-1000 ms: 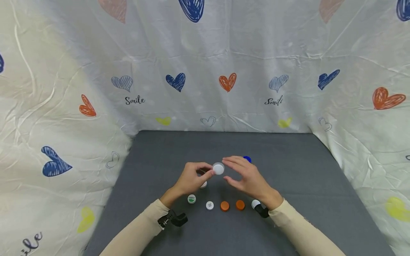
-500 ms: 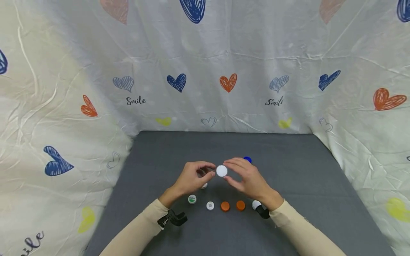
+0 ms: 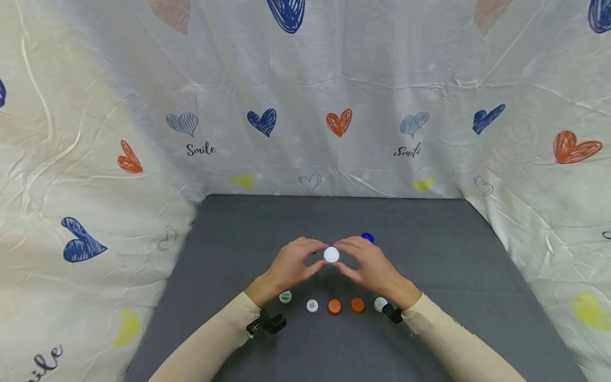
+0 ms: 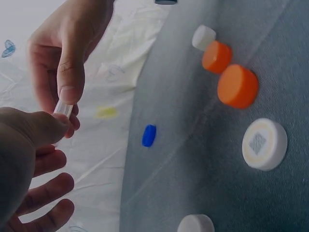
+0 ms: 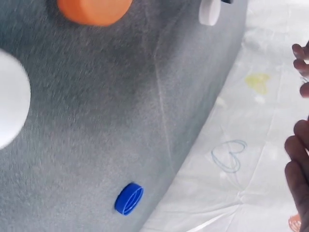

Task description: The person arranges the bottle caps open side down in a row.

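Observation:
A round white cap (image 3: 331, 254) is held up above the table between both hands, its flat face turned to the head camera. My left hand (image 3: 292, 263) pinches its left edge with thumb and fingers. On the opposite edge, my right hand (image 3: 374, 268) grips it the same way. Seen edge-on in the left wrist view, the cap (image 4: 63, 108) looks partly translucent between the two thumbs. The right wrist view catches only some fingertips (image 5: 298, 150) at its right border; the cap is out of that picture.
On the grey table (image 3: 420, 233), a white cap with green print (image 3: 285, 297), a white cap with a square mark (image 3: 312, 306), two orange caps (image 3: 334, 306) and another white cap (image 3: 380, 304) form a row. Farther back lies a blue cap (image 3: 367, 236). A heart-patterned sheet (image 3: 305, 79) hangs behind.
The white cap went from the left hand's fingers to the right hand's, turning slightly. The left hand let go, then moved right and took its left edge again.

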`<state>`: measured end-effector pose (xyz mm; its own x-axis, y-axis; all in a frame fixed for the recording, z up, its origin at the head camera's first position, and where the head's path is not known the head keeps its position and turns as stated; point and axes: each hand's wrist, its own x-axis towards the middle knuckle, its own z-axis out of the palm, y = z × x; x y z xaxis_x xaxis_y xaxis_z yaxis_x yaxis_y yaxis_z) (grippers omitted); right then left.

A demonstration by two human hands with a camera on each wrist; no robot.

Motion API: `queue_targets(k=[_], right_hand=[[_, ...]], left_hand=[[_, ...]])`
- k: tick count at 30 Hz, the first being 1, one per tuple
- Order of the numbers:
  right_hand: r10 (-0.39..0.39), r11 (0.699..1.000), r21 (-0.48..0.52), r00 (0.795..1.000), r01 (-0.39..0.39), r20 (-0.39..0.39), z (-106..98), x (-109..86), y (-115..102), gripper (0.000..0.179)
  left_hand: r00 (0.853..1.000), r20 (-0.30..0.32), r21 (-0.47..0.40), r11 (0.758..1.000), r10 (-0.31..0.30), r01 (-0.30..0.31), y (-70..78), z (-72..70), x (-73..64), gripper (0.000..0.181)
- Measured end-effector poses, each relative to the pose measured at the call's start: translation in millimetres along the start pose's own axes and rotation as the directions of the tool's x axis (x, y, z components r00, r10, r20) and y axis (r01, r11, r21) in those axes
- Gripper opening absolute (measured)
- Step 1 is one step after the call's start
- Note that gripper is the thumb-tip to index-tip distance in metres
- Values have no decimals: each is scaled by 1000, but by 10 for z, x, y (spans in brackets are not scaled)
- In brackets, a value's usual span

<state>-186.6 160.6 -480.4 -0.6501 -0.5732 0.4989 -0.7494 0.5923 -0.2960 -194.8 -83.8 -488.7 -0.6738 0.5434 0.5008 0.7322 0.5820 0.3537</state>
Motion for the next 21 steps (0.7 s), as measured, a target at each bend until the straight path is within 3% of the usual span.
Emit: queue_targets(k=[5,11,16,21], right_hand=[[38,998,-51,993,-32,114,85,22,58,34],[57,993,-112,976,-34,209,314,-25,140,29],[69,991,-125,966,-39,251,470,-61,158,27],[92,988,-144,957,-54,275,563,-74,143,23]], left_hand=[[992,125,117,993,-22,8,-52,98,34,33],[959,269,213,977,-83,25,-101,264,25,30],[935,335,290,957,-118,17,-128,381,-5,28],[928,352,338,941,-123,-3,-147,477,-33,22]])
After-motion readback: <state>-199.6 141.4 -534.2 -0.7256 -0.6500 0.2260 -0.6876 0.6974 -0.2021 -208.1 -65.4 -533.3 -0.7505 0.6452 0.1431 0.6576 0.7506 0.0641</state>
